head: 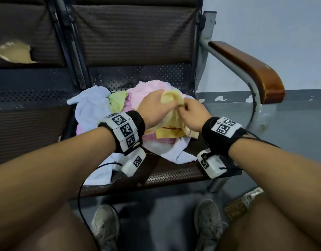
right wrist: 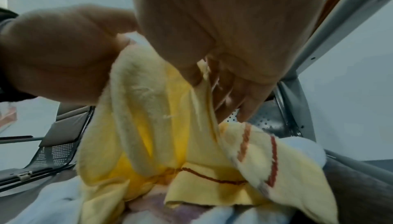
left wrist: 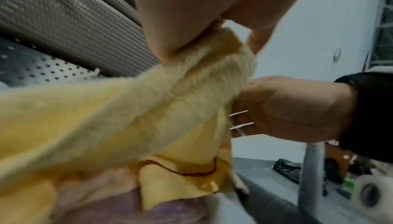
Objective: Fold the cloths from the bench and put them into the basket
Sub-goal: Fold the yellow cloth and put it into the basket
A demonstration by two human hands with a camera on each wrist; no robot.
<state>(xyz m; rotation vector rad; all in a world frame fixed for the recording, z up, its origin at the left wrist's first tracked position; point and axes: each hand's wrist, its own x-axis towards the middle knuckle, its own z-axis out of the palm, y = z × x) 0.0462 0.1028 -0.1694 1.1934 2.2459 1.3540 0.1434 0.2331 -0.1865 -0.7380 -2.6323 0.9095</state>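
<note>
A yellow cloth (head: 171,122) with a red stitched line hangs bunched between both hands above a heap of cloths on the bench seat (head: 167,171). My left hand (head: 156,107) grips its upper fold; in the left wrist view the thumb presses into the yellow cloth (left wrist: 149,110). My right hand (head: 190,113) pinches an edge of the same cloth just to the right; in the right wrist view its fingers (right wrist: 229,83) hold a thin edge of the yellow cloth (right wrist: 149,126). Under it lie a pink cloth (head: 149,89), a pale blue cloth (head: 91,105) and a green cloth (head: 118,100).
The bench has a dark woven backrest (head: 134,33) and a wooden armrest (head: 250,69) on a grey metal frame at the right. My shoes (head: 105,225) stand on the floor below. A woven basket corner (head: 241,203) shows low right. A tape roll (left wrist: 370,192) lies on the floor.
</note>
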